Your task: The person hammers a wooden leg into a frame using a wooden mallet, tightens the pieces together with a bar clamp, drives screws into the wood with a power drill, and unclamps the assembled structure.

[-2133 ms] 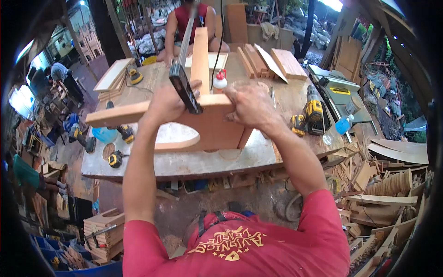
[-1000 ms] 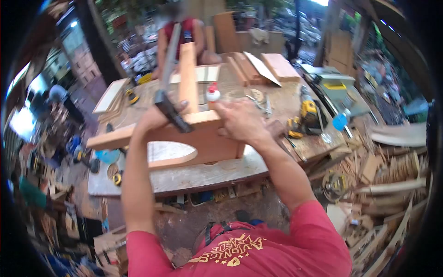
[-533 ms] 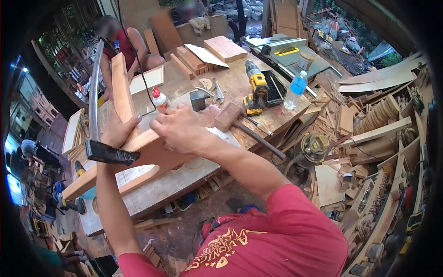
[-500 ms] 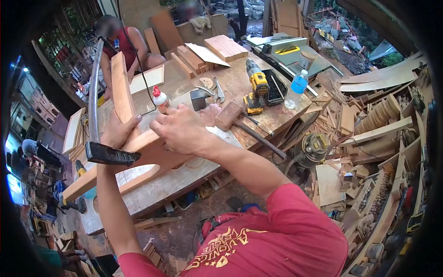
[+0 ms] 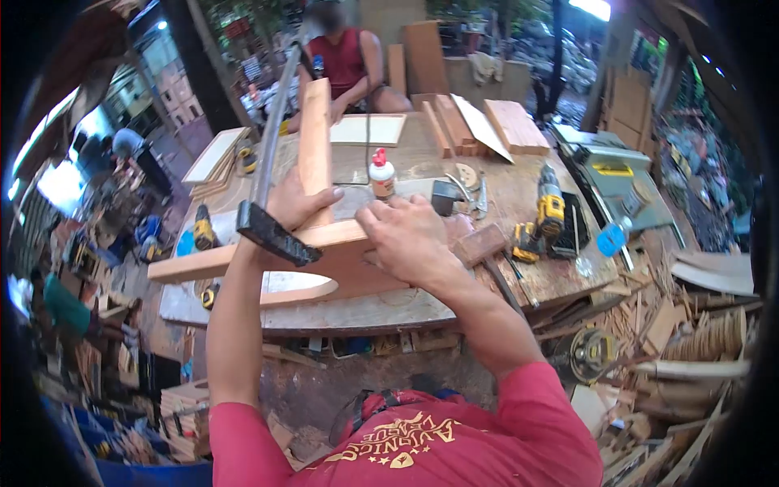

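Observation:
My left hand (image 5: 294,204) is closed round the lower end of an upright wooden bar (image 5: 315,134), its thumb lying across the wood. Curled over the right end of a wooden frame piece (image 5: 341,235) is my right hand (image 5: 410,242); some of its fingertips are hidden behind the wood. A bar clamp (image 5: 277,122) slants up beside my left hand, its black jaw (image 5: 276,233) in front of my wrist and near the frame's edge. Just beyond my right hand stands a white glue bottle (image 5: 383,177) with a red cap. A wooden mallet (image 5: 479,245) lies to the right.
On the workbench (image 5: 519,191) are a yellow drill (image 5: 550,203), stacked boards (image 5: 515,126), a water bottle (image 5: 613,237) and another drill (image 5: 203,229) at left. A person (image 5: 345,65) sits across the bench. A table saw (image 5: 617,174) and wood scraps flank the right side.
The head view has turned left, so the bench and its tools sit farther right and more level. Both hands keep their hold on the wood, with little movement against it.

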Demonstrator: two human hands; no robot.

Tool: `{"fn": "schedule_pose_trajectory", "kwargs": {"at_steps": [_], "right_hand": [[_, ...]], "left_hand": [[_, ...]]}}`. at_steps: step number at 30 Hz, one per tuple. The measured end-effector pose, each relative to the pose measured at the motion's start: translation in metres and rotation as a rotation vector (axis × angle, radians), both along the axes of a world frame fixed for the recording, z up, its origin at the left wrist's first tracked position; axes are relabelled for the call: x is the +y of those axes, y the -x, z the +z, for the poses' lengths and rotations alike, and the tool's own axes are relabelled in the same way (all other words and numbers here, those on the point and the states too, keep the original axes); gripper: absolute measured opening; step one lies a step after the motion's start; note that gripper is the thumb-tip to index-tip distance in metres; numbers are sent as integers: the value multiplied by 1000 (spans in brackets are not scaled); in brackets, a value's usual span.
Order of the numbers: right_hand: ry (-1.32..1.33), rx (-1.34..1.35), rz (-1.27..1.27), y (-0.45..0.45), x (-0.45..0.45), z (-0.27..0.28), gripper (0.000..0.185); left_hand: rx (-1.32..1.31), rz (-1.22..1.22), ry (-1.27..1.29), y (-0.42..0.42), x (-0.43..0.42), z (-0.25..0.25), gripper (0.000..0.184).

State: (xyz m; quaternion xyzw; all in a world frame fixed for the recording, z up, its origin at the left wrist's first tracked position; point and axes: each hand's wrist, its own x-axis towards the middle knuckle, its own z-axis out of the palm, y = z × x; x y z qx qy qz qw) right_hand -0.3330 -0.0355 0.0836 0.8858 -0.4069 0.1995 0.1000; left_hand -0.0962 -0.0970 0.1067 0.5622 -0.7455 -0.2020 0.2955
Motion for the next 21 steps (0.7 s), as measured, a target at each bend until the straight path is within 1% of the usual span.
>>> {"fn": "schedule_pose_trajectory", "kwargs": {"at_steps": [2, 4, 7, 10, 11, 13, 14, 18, 19, 20, 21], "right_hand": [[29, -10, 15, 0, -3, -1, 54], [26, -28, 13, -1, -5, -1, 53], [46, -46, 14, 0, -6, -1, 53], [70, -57, 34, 0, -8, 0, 52], [64, -51, 42, 1, -7, 1, 49], [58, -46, 49, 1, -6, 4, 43], [66, -51, 52, 1, -6, 4, 43], [77, -69, 63, 2, -1, 3, 43], [82, -72, 66, 1, 0, 3, 43], [66, -62, 59, 2, 3, 2, 43], [60, -50, 48, 1, 5, 3, 43]], "left_hand": [[33, 22, -77, 2, 10, 9, 86], [94, -51, -177, 2, 16, 17, 103], [90, -72, -202, -9, 6, 7, 114], [170, -112, -220, -13, 8, 6, 120], [120, -95, -226, -17, 5, 5, 122], [105, -61, -248, -11, 15, 14, 124], [96, -47, -259, -10, 17, 17, 125], [62, -106, -266, -33, 10, 5, 123], [16, -125, -238, -34, 11, 7, 121], [-27, -120, -287, -35, 14, 12, 121], [-69, -117, -326, -29, 23, 33, 121]]}}
